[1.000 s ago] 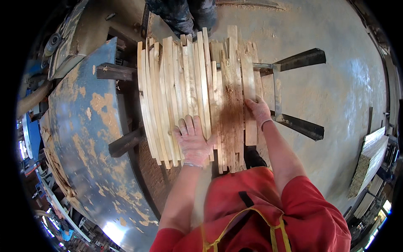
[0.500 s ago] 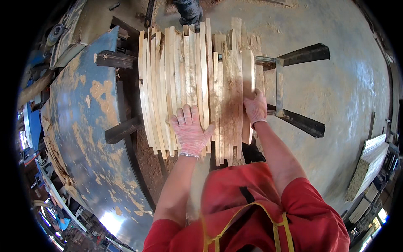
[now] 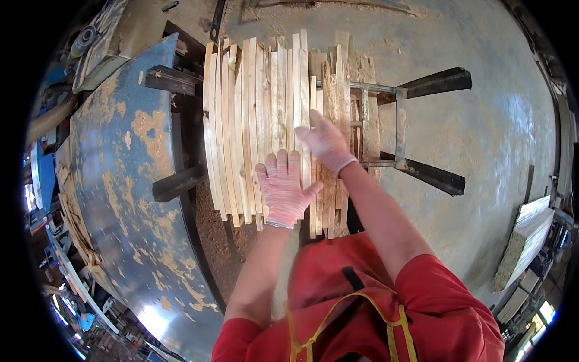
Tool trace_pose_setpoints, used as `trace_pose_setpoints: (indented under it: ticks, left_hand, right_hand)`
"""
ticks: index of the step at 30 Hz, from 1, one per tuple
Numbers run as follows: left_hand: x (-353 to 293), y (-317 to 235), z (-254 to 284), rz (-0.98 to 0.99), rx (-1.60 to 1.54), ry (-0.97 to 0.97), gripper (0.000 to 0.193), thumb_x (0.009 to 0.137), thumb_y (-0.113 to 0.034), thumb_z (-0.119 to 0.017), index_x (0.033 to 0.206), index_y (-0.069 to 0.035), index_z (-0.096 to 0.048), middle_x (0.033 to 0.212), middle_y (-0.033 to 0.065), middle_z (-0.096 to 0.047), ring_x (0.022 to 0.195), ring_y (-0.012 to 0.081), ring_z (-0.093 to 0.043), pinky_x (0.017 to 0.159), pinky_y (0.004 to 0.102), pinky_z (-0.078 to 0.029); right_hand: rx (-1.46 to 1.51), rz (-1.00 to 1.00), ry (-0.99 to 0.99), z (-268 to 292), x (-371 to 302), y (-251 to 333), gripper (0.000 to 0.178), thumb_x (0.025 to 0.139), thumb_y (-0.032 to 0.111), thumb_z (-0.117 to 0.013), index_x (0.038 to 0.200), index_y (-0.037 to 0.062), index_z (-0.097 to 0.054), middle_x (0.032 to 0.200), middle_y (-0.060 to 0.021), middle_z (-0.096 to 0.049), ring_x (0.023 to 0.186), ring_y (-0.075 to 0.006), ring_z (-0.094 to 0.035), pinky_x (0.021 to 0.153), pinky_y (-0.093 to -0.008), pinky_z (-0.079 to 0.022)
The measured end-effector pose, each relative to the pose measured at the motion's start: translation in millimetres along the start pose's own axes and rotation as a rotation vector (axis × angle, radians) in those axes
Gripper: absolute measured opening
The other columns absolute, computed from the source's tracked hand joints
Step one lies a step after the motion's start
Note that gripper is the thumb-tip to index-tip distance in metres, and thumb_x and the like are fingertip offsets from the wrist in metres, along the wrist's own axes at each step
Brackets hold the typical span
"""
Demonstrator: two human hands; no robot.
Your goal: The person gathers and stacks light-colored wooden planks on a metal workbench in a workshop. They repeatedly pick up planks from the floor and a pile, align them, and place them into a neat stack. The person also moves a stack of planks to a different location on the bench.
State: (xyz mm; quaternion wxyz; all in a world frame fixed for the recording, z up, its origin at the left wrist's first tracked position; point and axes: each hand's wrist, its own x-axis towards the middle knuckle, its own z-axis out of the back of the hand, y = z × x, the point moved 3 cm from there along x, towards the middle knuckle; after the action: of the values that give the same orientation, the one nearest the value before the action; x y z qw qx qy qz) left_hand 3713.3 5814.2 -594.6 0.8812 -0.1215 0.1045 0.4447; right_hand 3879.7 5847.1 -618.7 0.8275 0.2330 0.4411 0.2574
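Note:
My left hand [image 3: 284, 192], in a pink-and-white knitted glove, lies flat with fingers spread on a row of pale wooden strips [image 3: 246, 136]. The strips stand packed side by side, their ends uneven. To the right, my right hand [image 3: 327, 143], gloved alike, hovers over or touches the strips near the row's middle. Its fingers are stretched out, slightly blurred, with nothing seen in them. Rougher, browner strips [image 3: 341, 78] lie right of that hand, partly behind my wrist. Under the wood is a metal rack [image 3: 400, 127] with dark angled arms.
At the left a blue-grey metal table [image 3: 142, 181] carries patches of sawdust. A stack of pale boards [image 3: 523, 244] stands on the concrete floor [image 3: 470, 133] at the right. A ribbed hose [image 3: 51, 117] and a machine edge are at the far left.
My right hand has moved left from the row's right edge onto its middle. Boards at that edge have gone from there, baring rack bars. A person's leg at the top has left view.

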Motion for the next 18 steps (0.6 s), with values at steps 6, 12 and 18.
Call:
trace_pose_setpoints:
  ticks: [6,12,18]
  left_hand:
    - [1,-1,-7,-0.074,0.025,-0.086,0.095,0.076,-0.066,-0.076,0.148,-0.009,-0.050,0.151,0.0176,-0.044,0.143,0.0402,-0.037,0.118,0.0630,-0.022]
    - [1,-1,-11,-0.070,0.015,-0.078,0.092,0.076,-0.064,-0.075,0.146,-0.009,-0.051,0.151,0.0180,-0.043,0.142,0.0410,-0.036,0.119,0.0623,-0.020]
    - [-1,-2,-11,-0.070,0.015,-0.086,0.090,0.078,-0.065,-0.072,0.145,-0.008,-0.053,0.150,0.0187,-0.044,0.142,0.0426,-0.036,0.119,0.0637,-0.020]
  right_hand:
    - [0.222,-0.052,-0.247,40,-9,-100,0.081,0.086,0.035,-0.081,0.153,0.0069,-0.046,0.145,-0.0206,-0.055,0.139,-0.0365,-0.052,0.117,-0.0460,-0.043]
    - [-0.042,-0.080,-0.550,30,-14,-113,0.092,0.081,0.036,-0.087,0.154,0.0036,-0.042,0.141,-0.0195,-0.058,0.129,-0.0359,-0.059,0.108,-0.0446,-0.049]
    - [0.956,-0.128,0.091,50,22,-152,0.031,0.089,0.020,-0.079,0.114,0.0047,-0.068,0.083,0.0007,-0.066,0.072,-0.0117,-0.066,0.061,-0.0277,-0.052]
